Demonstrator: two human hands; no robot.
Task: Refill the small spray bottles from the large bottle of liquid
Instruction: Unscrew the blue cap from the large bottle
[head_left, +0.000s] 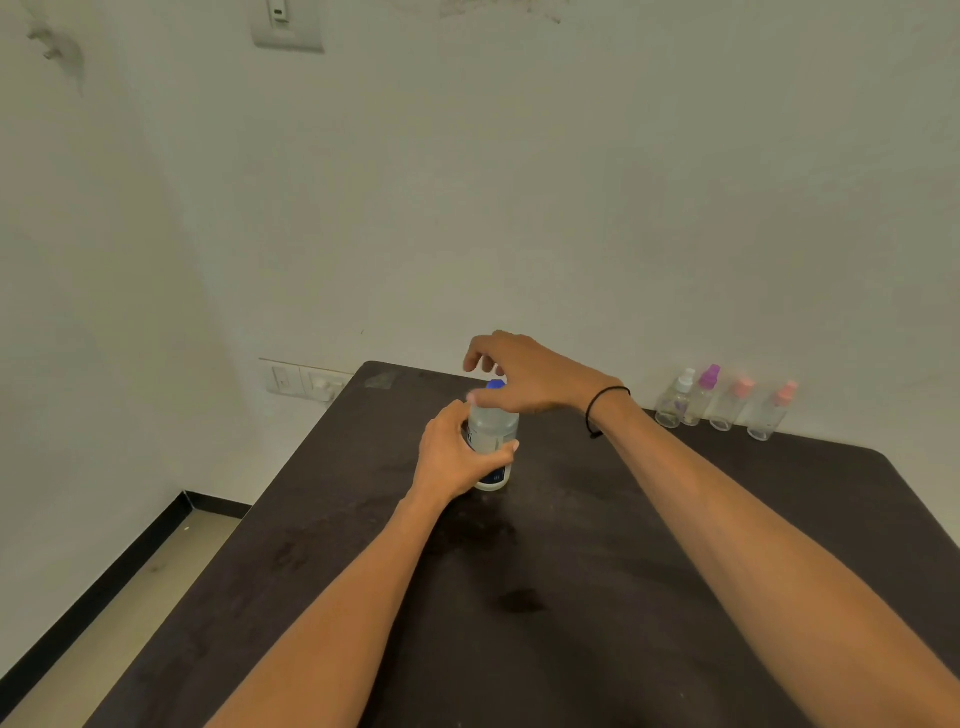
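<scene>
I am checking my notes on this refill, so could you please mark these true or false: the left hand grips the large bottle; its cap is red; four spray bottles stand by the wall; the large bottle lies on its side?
1. The left hand grips the large bottle. True.
2. Its cap is red. False: it is blue, under the right hand.
3. Four spray bottles stand by the wall. True.
4. The large bottle lies on its side. False: it stands upright on the table.
</scene>
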